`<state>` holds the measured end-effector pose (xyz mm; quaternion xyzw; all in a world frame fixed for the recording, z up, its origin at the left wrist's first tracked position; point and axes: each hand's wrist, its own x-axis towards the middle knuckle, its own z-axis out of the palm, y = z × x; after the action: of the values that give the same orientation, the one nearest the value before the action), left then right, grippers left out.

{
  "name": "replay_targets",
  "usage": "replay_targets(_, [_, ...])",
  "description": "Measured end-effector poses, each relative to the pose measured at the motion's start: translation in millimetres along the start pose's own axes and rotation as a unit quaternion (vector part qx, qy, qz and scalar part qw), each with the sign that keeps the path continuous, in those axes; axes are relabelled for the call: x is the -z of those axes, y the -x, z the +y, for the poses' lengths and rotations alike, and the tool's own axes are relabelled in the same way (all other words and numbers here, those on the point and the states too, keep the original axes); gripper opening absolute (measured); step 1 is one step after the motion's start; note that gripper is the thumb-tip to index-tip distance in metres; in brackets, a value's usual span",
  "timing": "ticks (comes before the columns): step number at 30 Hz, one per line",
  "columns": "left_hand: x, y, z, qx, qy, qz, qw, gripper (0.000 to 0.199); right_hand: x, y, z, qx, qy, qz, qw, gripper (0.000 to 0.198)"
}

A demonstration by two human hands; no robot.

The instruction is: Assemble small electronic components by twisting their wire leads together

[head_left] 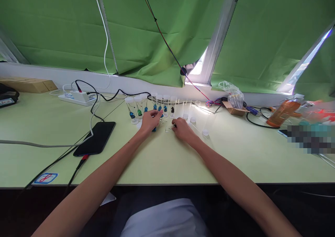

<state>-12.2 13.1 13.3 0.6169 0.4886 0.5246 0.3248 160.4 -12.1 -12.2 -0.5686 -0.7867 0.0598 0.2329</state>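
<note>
My left hand (151,121) reaches to the row of clear tubes, its thumb and fingers drawn together. What sits between those fingertips is too small to make out. A small blue piece (154,129) shows just under this hand. To the right, my right hand (181,128) rests low over the table with its fingers curled in, and a tiny dark bit shows at the fingertips. Thin bent wire pieces (166,129) lie between the hands. Upright clear tubes hold small parts with dark leads: a blue part (132,115), a green part (139,112) and a black part (172,109).
Round white caps (205,132) lie right of my right hand. A phone (95,138) on a cable and a power strip (78,97) are at left. Rightward are a small cardboard box (234,108) with a plastic bag and a tilted orange bottle (284,112).
</note>
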Motion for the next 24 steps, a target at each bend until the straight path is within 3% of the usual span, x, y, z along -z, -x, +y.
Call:
replay_targets(15, [-0.9, -2.3, -6.6, -0.009, -0.009, -0.010, 1.000, 0.043, -8.4, -7.0, 6.7, 0.038, -0.136, 0.045, 0.989, 0.024])
replay_targets(24, [-4.6, 1.3, -5.6, -0.001, -0.004, -0.038, 0.999, 0.043, -4.5, -7.8, 3.2, 0.017, -0.140, 0.069, 0.988, 0.010])
